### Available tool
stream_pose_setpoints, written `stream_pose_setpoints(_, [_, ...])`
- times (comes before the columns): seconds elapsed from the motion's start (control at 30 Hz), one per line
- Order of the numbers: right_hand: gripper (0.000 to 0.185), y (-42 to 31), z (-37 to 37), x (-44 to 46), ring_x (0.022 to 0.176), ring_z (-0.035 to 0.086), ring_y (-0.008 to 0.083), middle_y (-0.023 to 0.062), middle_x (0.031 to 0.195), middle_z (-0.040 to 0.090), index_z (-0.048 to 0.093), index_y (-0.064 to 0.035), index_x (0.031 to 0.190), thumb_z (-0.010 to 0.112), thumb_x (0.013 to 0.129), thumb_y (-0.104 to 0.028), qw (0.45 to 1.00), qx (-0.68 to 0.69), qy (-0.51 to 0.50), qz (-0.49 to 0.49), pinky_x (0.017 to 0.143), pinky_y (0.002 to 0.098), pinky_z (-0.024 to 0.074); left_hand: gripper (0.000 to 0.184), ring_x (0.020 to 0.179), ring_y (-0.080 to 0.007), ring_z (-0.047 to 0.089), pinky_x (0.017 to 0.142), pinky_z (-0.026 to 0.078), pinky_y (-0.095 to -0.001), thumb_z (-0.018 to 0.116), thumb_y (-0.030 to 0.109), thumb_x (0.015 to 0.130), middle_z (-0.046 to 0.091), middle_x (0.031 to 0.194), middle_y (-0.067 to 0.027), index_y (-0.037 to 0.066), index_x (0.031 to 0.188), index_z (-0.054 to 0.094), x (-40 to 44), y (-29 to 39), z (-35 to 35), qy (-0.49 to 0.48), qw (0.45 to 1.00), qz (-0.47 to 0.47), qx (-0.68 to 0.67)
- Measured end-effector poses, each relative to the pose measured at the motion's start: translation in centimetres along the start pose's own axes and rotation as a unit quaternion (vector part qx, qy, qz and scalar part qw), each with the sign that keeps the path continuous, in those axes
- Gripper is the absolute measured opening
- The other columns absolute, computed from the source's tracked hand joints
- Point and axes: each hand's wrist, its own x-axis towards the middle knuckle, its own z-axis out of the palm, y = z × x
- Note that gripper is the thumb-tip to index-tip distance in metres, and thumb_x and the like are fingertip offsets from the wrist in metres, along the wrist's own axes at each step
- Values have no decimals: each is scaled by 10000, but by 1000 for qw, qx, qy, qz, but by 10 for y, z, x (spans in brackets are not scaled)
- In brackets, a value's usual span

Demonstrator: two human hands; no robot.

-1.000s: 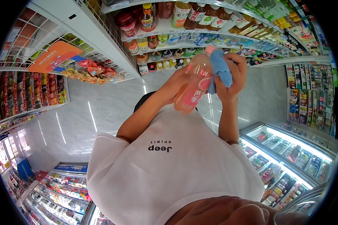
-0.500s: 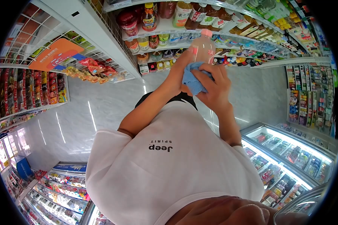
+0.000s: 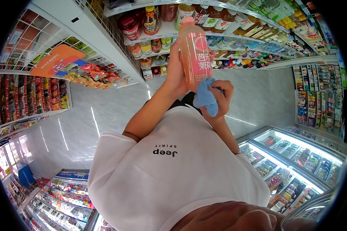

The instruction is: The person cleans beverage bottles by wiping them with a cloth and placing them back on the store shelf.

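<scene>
My left hand (image 3: pixel 176 73) is wrapped round the side of a plastic drink bottle (image 3: pixel 196 57). The bottle is upright, with a pink cap, pinkish drink inside and a pink label with white characters facing me. In my right hand (image 3: pixel 223 96) a crumpled light blue cloth (image 3: pixel 206 98) is gripped. The cloth sits at the lower right of the bottle and appears to touch its base. Part of the left hand's fingers is hidden behind the bottle.
Ahead is a drinks shelf (image 3: pixel 169 29) with rows of bottles. Left of it stands a wire rack (image 3: pixel 27 36) with hanging snack packets (image 3: pixel 92 77). A lit glass-topped freezer (image 3: pixel 293 158) is at the lower right. Grey floor (image 3: pixel 112 104) lies around me.
The bottle has come nearer and risen in view, its label now facing me. My right hand with the cloth has shifted down to the bottle's lower end.
</scene>
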Motion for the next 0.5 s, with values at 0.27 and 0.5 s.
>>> stream_pose_setpoints(0.27, [356, 8, 1, 7, 975, 563, 288, 161, 1123, 546, 666, 33, 1063, 654, 714, -33, 987, 52, 16, 154, 865, 364, 464, 562, 1083, -220, 631, 884, 551, -372, 538, 459, 999, 614, 1206, -127, 59, 1380, 440, -11, -12, 3, 24, 979, 88, 185])
stream_pose_setpoints(0.5, [316, 7, -4, 36, 998, 566, 265, 157, 1134, 553, 664, 42, 1074, 620, 761, 20, 984, 64, 32, 160, 873, 356, 464, 503, 1077, -167, 615, 929, 514, -339, 615, 329, 984, 597, 1241, -98, 60, 1372, 442, -9, -23, -5, -3, 971, 100, 216])
